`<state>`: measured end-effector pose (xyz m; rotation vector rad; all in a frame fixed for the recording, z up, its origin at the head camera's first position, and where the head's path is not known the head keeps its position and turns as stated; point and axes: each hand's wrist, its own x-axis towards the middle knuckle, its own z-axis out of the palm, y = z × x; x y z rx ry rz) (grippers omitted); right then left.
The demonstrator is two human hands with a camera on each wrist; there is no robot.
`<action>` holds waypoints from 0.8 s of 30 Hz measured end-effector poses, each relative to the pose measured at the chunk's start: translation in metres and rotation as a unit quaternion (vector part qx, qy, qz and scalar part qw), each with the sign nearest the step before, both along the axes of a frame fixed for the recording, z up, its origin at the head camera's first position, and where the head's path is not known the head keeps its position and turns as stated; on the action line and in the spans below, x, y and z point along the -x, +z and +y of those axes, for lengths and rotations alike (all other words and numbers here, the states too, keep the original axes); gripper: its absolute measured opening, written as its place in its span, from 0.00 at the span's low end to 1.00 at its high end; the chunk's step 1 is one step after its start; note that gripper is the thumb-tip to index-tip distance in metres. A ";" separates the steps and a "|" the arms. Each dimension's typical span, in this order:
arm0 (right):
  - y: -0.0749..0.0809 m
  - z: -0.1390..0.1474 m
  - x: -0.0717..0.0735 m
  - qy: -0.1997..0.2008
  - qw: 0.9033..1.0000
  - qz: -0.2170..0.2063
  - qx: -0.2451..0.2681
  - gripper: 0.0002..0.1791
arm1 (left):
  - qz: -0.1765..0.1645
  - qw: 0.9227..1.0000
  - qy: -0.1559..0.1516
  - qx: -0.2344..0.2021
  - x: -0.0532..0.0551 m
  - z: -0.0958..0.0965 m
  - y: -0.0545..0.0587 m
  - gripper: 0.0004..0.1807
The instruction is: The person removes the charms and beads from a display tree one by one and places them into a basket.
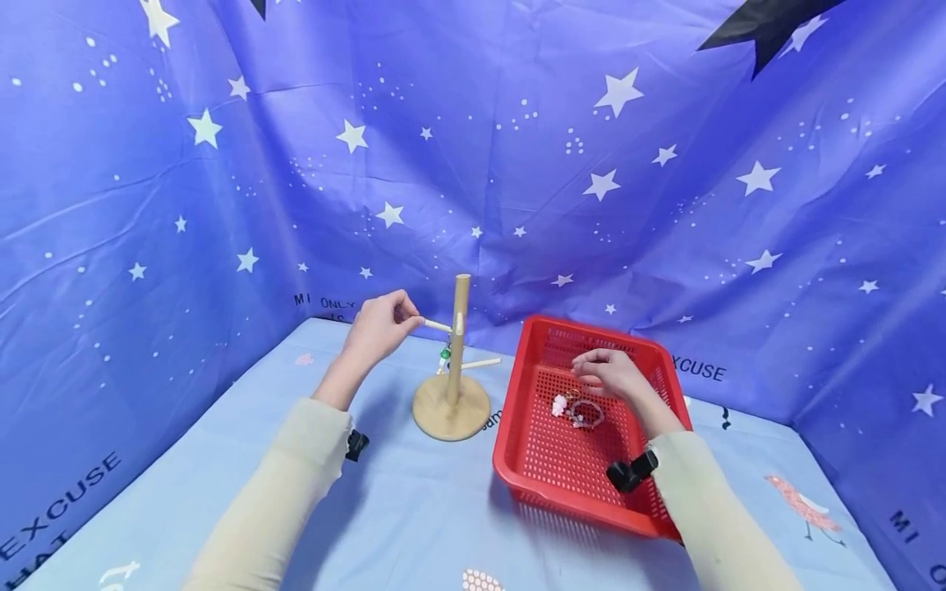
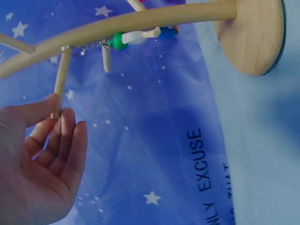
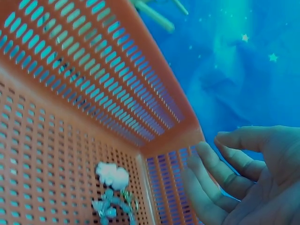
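Observation:
My left hand [image 1: 378, 330] pinches the tip of a short peg [image 2: 60, 84] on a wooden stand [image 1: 461, 300] with a round base. A small metal ring sits where that peg meets the post. A charm with a green bead [image 2: 119, 41], a white piece and a blue piece hangs by a chain along the post. Over the red basket [image 1: 507, 435] is my right hand [image 1: 612, 376], fingers loosely bent and holding nothing. Inside the basket lie a beaded bracelet [image 1: 589, 426] and a pale pink charm [image 1: 559, 405], with something gold-coloured beside them.
Other pegs, such as a lower peg [image 1: 484, 363], stick out from the post. The basket stands right of the base on a light blue cloth [image 1: 414, 517]. A blue starry curtain [image 1: 502, 164] closes off the back and sides.

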<state>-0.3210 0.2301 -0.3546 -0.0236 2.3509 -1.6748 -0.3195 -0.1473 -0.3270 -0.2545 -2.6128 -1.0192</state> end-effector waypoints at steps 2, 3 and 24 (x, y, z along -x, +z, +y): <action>0.001 -0.003 -0.002 0.008 1.000 0.001 0.015 0.17 | 0.005 1.000 0.007 0.026 -0.004 0.006 0.003 0.06; 0.002 -0.004 -0.002 0.011 1.000 0.002 0.023 0.17 | 0.008 0.999 0.011 0.038 -0.006 0.009 0.004 0.06; 0.016 -0.059 -0.015 0.076 0.996 0.032 0.022 0.17 | 0.083 0.984 -0.004 0.154 -0.057 0.045 0.011 0.09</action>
